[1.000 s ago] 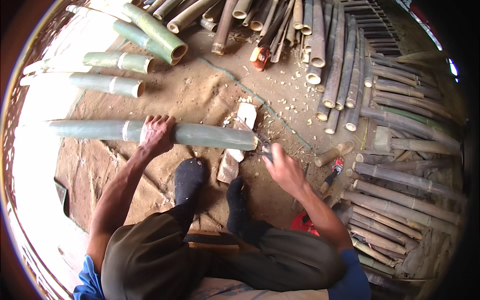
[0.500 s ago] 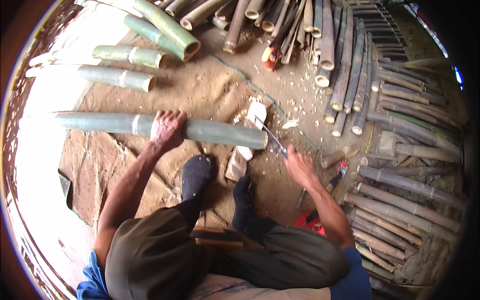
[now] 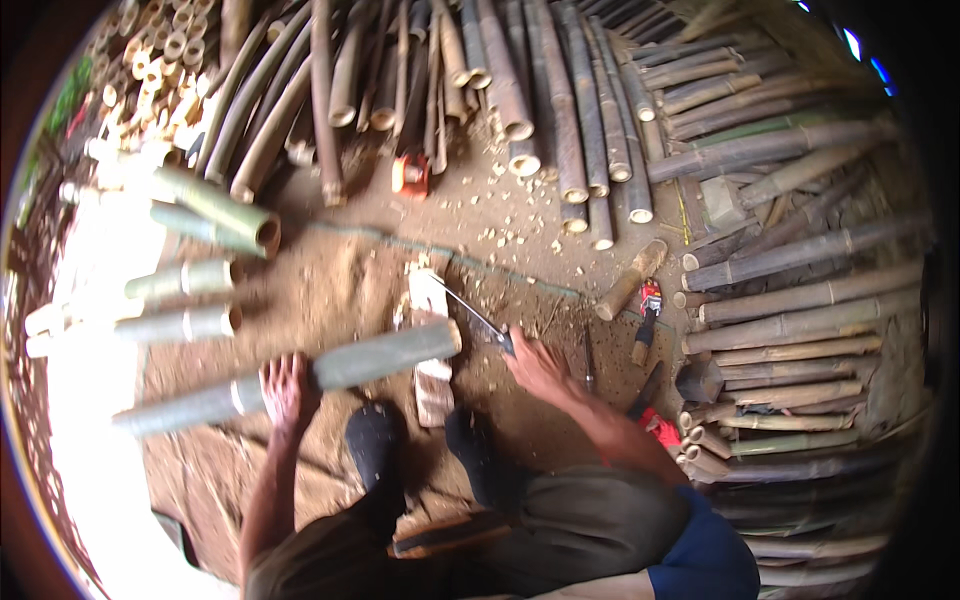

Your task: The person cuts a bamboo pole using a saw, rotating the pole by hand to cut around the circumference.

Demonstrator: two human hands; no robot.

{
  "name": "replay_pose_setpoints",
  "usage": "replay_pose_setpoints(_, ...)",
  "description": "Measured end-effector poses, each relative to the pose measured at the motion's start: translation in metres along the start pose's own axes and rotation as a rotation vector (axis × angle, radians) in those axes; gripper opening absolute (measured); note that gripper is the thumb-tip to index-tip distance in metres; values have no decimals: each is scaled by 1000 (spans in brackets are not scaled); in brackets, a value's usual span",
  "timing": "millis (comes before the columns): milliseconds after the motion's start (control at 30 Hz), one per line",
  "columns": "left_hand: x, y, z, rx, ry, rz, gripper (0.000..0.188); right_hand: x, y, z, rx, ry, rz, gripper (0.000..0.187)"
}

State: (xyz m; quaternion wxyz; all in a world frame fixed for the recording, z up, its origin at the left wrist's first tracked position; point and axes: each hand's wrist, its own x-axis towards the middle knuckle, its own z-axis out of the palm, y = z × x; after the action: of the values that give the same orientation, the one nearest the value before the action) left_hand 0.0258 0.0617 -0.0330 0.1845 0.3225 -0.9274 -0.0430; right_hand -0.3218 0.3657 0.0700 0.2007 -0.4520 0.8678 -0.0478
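A thick green bamboo pole (image 3: 375, 358) lies across in front of me, its cut right end raised over a pale wooden block (image 3: 434, 395) on the ground. My left hand (image 3: 288, 392) is wrapped over the pole from above, left of its middle. My right hand (image 3: 540, 368) grips the dark handle of a long thin-bladed tool (image 3: 472, 311); the blade points up and left, just beyond the pole's end. Whether it is a knife or a saw is too blurred to tell. My two dark-socked feet rest below the pole.
Cut green bamboo lengths (image 3: 190, 325) lie at the left. Brown poles (image 3: 565, 150) are stacked at the back, with more stacks (image 3: 800, 300) along the right. Nearer are an orange-red object (image 3: 411, 176), a short bamboo piece (image 3: 632, 280), a red-and-black tool (image 3: 648, 312) and scattered chips.
The whole view has turned and shifted, bringing more of the right-hand stacks in. The pole now slopes up toward its right end. Both hands keep their holds.
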Motion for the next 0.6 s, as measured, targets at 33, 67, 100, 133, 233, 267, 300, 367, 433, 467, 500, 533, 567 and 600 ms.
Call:
replay_pose_setpoints(33, 4, 3, -4, 0, -10, 8, 21, -13, 7, 9, 56, 103, 43, 36)
replay_pose_setpoints(67, 8, 11, -9, -7, -22, 11, 19, -28, 14, 20, 105, 201, 88, 37)
replay_pose_setpoints(100, 11, 17, -14, -15, -18, 10, 19, -38, 20, 31, 151, 298, 132, 39)
replay_pose_setpoints(133, 12, 24, -19, -27, -18, 8, 19, -45, 29, 49, 156, 338, 176, 41)
replay_pose_setpoints(233, 14, 39, -37, -39, -135, -93, 45, -56, 51, 100, 258, 292, 392, 51)
replay_pose_setpoints(267, 16, 46, -43, -59, -171, -108, 53, -60, 53, 104, 191, 319, 405, 53)
replay_pose_setpoints(300, 14, 47, -43, -59, -175, -111, 58, -62, 52, 109, 125, 339, 411, 54)
replay_pose_setpoints(367, 12, 43, -36, -49, -135, -98, 60, -60, 48, 107, 169, 349, 424, 59)
replay_pose_setpoints(433, 10, 38, -28, -2, -107, -103, 51, -42, 29, 76, 256, 566, 229, 57)
replay_pose_setpoints(467, 10, 38, -25, 24, -113, -111, 48, -28, 13, 48, 582, 546, 36, 50)
replay_pose_setpoints(500, 10, 42, -25, 59, -47, -70, 36, -29, -22, -2, 886, 405, -243, 50)
replay_pose_setpoints(533, 6, 31, -18, 33, -52, -83, 35, -31, -57, -53, 1304, 145, -501, 52)
replay_pose_setpoints(567, -1, 12, -4, -4, -55, -89, 33, -37, -92, -107, 1599, -170, -646, 54)
replay_pose_setpoints(600, 6, 32, -1, 24, -60, -83, 32, -50, -112, -141, 1709, -403, -765, 56)
